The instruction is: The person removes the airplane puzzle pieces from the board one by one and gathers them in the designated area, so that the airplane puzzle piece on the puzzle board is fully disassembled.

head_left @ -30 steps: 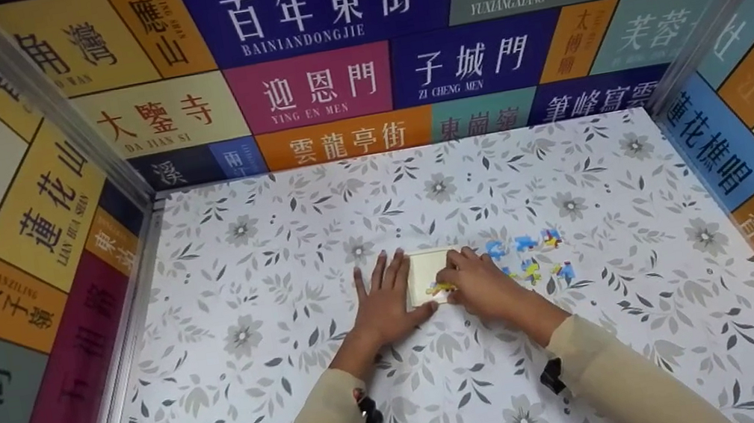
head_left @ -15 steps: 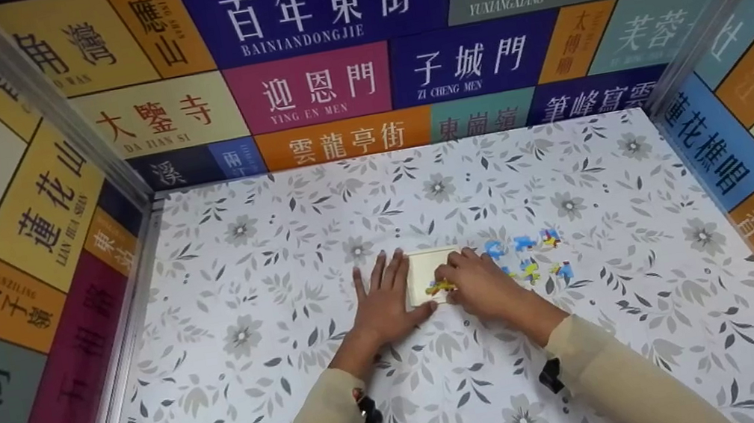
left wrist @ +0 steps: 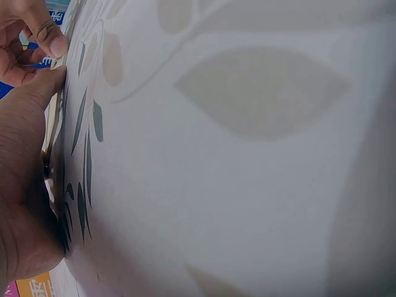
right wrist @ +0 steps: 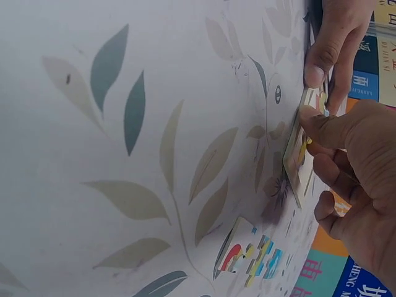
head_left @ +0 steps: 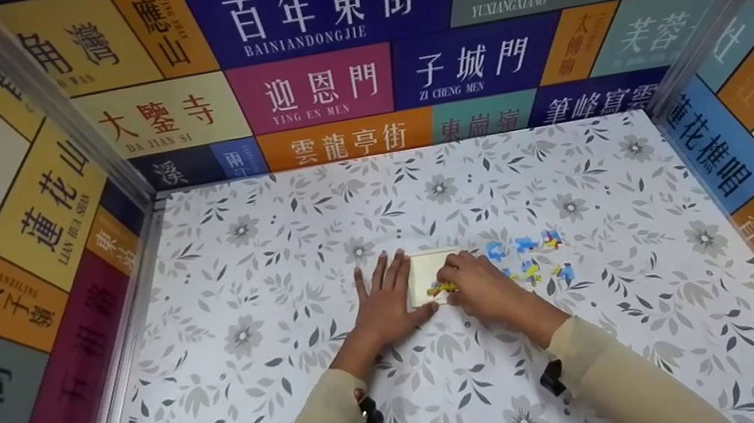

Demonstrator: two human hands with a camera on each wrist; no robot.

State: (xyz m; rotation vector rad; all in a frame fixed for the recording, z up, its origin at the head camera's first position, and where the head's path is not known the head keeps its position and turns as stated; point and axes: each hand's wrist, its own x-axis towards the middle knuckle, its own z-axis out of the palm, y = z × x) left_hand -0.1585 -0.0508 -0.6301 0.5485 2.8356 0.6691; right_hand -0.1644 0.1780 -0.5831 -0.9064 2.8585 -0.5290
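A small cream puzzle tray (head_left: 422, 268) lies flat on the patterned surface. My left hand (head_left: 386, 308) rests along its left side with the fingers spread, and the thumb lies at the tray's near edge. Over the tray's right part, my right hand (head_left: 483, 285) has its fingers bent, with thumb and fingertips at a colourful jigsaw piece (head_left: 439, 288) in the near part. In the right wrist view the right thumb (right wrist: 322, 129) touches the tray's near edge, and the fingers hide part of the piece. Several loose jigsaw pieces (head_left: 526, 244) lie just right of the tray.
Loose pieces also show low in the right wrist view, one a red and white piece (right wrist: 232, 253). White paper with grey leaves and flowers covers the table (head_left: 319, 228). Walls of coloured name panels (head_left: 312, 89) enclose its back and sides.
The right fingers have shifted slightly at the tray, and more of the yellow and red piece shows than a second ago. The left hand has stayed in place.
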